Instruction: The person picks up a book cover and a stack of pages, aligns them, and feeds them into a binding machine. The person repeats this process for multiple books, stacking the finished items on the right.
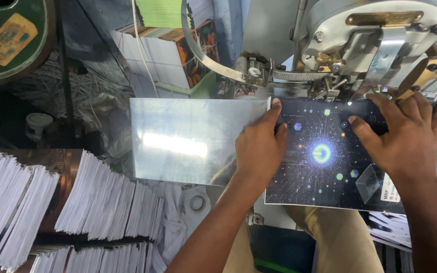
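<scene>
A dark booklet cover (pixel 324 156) with a glowing blue circle and small hexagons lies flat on a shiny metal plate (pixel 188 139) under a grey stitching machine head (pixel 365 40). My left hand (pixel 260 146) presses on the booklet's left edge, fingers together and pointing toward the machine. My right hand (pixel 405 134) lies spread flat on the booklet's right part, fingertips close to the machine's metal foot (pixel 330 88). Neither hand grips anything; both rest on the cover.
Fanned stacks of white paper sheets (pixel 102 202) fill the lower left. Printed booklets (pixel 178 50) are piled behind the plate. A curved metal band (pixel 203 53) runs into the machine. A green round part (pixel 6 35) sits top left. My knees show below the plate.
</scene>
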